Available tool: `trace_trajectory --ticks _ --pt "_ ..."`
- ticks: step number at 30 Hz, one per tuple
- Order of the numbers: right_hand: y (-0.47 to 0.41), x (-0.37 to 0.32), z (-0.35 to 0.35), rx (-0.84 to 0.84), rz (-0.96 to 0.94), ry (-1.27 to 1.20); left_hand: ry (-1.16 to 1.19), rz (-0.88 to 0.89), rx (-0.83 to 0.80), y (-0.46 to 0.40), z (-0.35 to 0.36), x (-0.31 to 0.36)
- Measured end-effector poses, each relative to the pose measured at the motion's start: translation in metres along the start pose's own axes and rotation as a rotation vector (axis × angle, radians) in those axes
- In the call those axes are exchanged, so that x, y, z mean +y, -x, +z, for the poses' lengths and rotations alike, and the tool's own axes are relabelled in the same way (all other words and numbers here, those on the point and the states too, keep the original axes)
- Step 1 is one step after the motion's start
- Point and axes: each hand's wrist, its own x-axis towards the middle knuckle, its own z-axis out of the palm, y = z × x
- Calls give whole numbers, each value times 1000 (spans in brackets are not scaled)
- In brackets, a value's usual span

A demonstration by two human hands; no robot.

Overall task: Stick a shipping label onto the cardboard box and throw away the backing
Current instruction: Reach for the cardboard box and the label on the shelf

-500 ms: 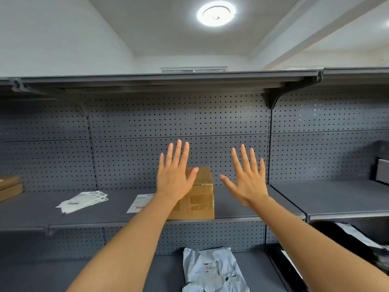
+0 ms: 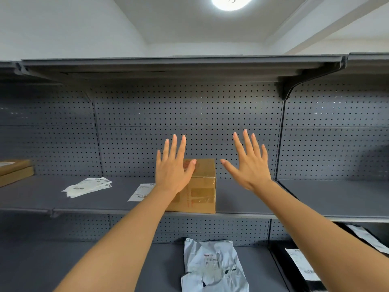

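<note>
A small taped cardboard box [image 2: 202, 190] stands on the grey middle shelf [image 2: 242, 199]. My left hand [image 2: 173, 167] is raised in front of the box's left part, fingers spread, holding nothing. My right hand [image 2: 249, 163] is raised to the right of the box, also spread and empty. A single shipping label sheet [image 2: 140, 191] lies flat on the shelf just left of the box, partly hidden by my left forearm. A loose pile of label sheets [image 2: 87, 186] lies farther left.
Flat cardboard boxes [image 2: 14, 170] sit at the shelf's far left. A crumpled white mailer bag [image 2: 212, 266] lies on the lower shelf. Dark parcels with labels [image 2: 303, 264] are at lower right. A grey pegboard [image 2: 189, 114] backs the shelves, with another shelf overhead.
Both hands stay raised and spread; they sit slightly farther apart, and the view has tilted down a little.
</note>
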Motion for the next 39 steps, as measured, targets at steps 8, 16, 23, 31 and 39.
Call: trace_trajectory --ticks 8,16,23,31,39 --pt "-36 -2 36 -38 -25 -8 323 -237 -81 -28 25 -44" --pt "-69 -13 72 -169 75 -283 685 -401 -291 -70 52 -114" --pt "-83 -16 98 -377 115 -554 769 -387 -483 -79 78 -169" --pt "-83 -23 112 -419 142 -574 671 -334 -676 -64 117 -223" --pt "-79 -24 119 -424 212 -577 589 -311 -786 -61 139 -252"
